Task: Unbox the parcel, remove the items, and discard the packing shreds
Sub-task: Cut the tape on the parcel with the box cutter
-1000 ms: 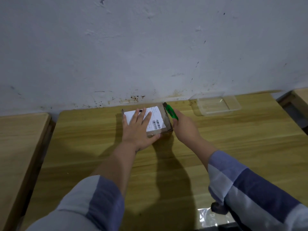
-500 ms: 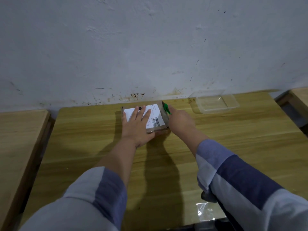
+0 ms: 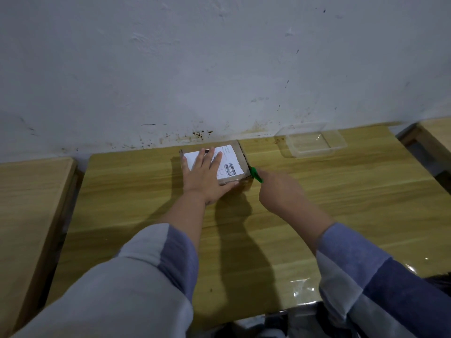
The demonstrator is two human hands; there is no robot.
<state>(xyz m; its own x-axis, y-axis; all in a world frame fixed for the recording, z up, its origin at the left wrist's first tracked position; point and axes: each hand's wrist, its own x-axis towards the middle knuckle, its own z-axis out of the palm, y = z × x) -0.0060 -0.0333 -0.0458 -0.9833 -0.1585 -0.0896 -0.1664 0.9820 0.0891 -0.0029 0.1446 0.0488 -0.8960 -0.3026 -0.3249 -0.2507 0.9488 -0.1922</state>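
A small brown cardboard parcel (image 3: 235,154) with a white shipping label lies closed on the wooden table (image 3: 341,203), near the wall. My left hand (image 3: 206,176) rests flat on top of it, fingers spread over the label. My right hand (image 3: 280,191) grips a green cutter (image 3: 256,175), whose tip touches the parcel's right edge near the front corner. A dark slit runs along that right top edge. Nothing of the parcel's contents shows.
A clear plastic tray (image 3: 314,142) sits at the back right of the table by the wall. Separate wooden tables stand to the left (image 3: 29,203) and far right (image 3: 436,135). Shiny clear plastic (image 3: 302,286) lies at the table's front edge.
My right hand has drawn the green cutter along the parcel's right edge from the far end toward me. My left hand stays pressed on the parcel.
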